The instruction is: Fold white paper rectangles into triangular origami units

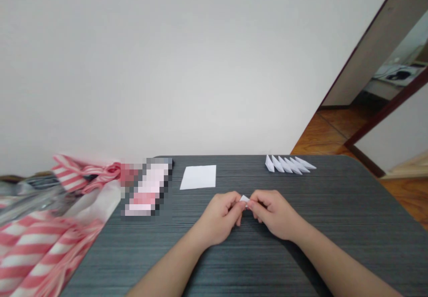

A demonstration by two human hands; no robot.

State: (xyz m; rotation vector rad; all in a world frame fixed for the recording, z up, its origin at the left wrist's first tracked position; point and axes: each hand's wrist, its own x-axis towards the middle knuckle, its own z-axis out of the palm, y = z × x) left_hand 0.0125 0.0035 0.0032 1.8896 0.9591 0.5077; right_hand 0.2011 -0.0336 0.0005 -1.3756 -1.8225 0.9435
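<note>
Both hands meet near the middle of the worktop (pixel 351 208), with a small white paper piece (pixel 244 198) pinched between them. The left hand (pixel 217 216) and right hand (pixel 276 214) both form a closed grip on the piece, their fingertips curled in from either side. Only its upper corner shows above the fingers (pixel 256 204), and the rest is hidden. The piece is so small that a fingertip pinch seems the natural way to control it, and holding it from both sides appears to keep it steady.

The left forearm (pixel 167 268) and right forearm (pixel 341 257) angle inward from the lower corners of the view, forming a loose V. The hands hover just above the worktop, or perhaps rest lightly on it, close enough to suggest support for fine finger work.

Beyond the hands, a neat row of folded white paper pieces (pixel 289 164) lies overlapping near the far edge, and its orderly spacing looks deliberate. Left of that lies a flat white paper sheet (pixel 198 177), apart from the hands and within easy reach. Farther left, a pixelated object (pixel 146 187) is too blurred to identify. A pink-and-white striped bag (pixel 33 248) sits at the left edge of the worktop, bunched and partly hanging past it. A wooden floor (pixel 321 136) shows past the far right corner.
</note>
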